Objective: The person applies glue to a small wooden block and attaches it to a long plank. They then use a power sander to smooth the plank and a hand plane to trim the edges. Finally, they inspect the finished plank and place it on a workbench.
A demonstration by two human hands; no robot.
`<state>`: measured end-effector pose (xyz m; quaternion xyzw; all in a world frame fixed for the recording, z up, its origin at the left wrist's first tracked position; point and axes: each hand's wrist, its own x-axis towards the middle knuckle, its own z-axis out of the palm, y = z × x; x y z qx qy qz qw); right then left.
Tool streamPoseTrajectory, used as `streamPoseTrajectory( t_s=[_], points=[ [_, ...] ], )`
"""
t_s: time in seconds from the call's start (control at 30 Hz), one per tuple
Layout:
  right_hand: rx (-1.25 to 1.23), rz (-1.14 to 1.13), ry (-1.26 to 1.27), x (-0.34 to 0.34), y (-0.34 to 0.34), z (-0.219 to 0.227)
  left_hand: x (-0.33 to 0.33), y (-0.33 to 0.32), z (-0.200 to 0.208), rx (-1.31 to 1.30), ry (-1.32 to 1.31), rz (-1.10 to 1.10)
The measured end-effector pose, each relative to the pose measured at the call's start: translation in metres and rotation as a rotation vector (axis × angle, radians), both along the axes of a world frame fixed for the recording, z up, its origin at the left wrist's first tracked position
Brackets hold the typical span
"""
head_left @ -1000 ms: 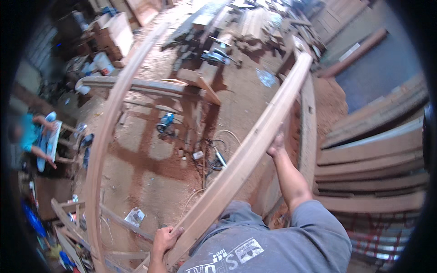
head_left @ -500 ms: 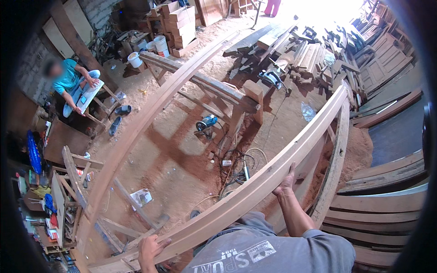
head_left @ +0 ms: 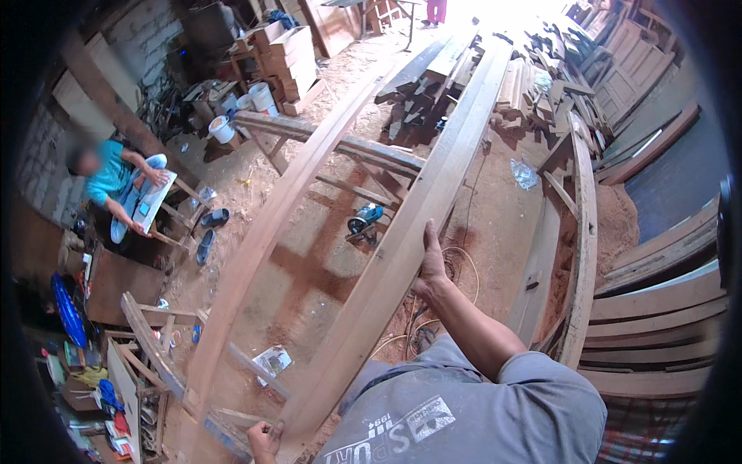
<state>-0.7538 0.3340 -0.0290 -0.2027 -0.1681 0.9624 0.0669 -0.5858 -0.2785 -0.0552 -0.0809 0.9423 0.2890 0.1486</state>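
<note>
I hold a long wooden beam [head_left: 402,247] that runs from near my body up and away to the right. My left hand [head_left: 265,441] has its fingers curled at the near end of the beam. Farther along, my right hand [head_left: 433,267] grips the right edge, thumb up against the side, its other fingers hidden underneath. To the left lies a second long, slightly curved beam [head_left: 251,290] across a wooden trestle [head_left: 290,126]. The held beam passes over the trestle's right end and hides it.
A blue power tool [head_left: 365,219] and cables [head_left: 473,278] lie on the dusty floor. At the left sits a person [head_left: 116,185] with a board. An upright curved wooden frame [head_left: 585,232] stands at my right, beside stacked curved boards [head_left: 657,317]. Timber offcuts [head_left: 533,93] lie beyond.
The held beam has swung left, its far end moving from the right-hand frame to over the trestle's right end. Both hands have moved with it, and my view has shifted a little.
</note>
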Motion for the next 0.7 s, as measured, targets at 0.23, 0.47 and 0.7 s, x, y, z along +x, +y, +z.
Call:
streamPoseTrajectory(
  t_s=[0.23, 0.47, 0.7],
  points=[
    [0.144, 0.042, -0.279, -0.094, -0.112, -0.03, -0.031, -0.075, -0.018, -0.142, -0.075, 0.062],
    [0.153, 0.112, -0.457, -0.136, -0.175, -0.118, -0.054, -0.113, -0.003, -0.366, -0.305, 0.133],
    [0.221, 0.198, -0.403, -0.14, -0.19, -0.125, -0.006, -0.004, -0.019, 0.084, 0.29, 0.787]
  ],
)
